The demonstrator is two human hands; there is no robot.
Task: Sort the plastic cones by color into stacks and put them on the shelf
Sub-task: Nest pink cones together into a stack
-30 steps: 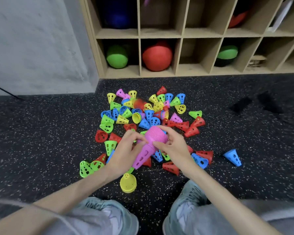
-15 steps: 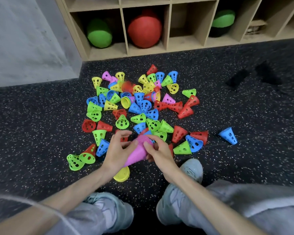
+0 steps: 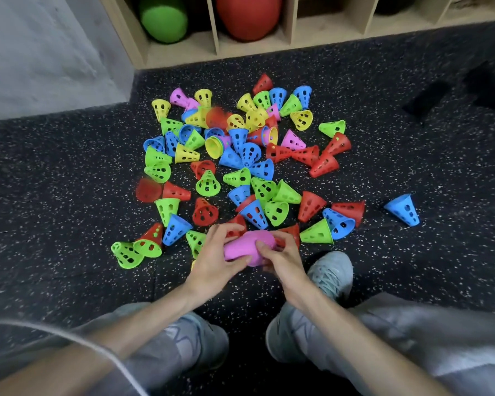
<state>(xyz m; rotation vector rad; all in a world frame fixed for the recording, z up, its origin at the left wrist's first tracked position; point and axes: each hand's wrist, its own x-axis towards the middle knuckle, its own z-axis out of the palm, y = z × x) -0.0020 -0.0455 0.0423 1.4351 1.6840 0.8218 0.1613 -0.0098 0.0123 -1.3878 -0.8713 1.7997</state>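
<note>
1. Low over the floor, between my shoes, both hands hold the pink stack: left hand wrapped round its narrow end, right hand pinching its wide end.
2. I judge the pink sort is in hand; loose pink cones lie at the pile's far side.
3. Next calls for freeing one hand and reaching across.
4. Nested and ribbed, the stack looks blurred; the shelf sits beyond.

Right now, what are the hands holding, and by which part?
Both hold one pink cone stack: left hand wraps its narrower end, right hand grips the wide end.
</note>
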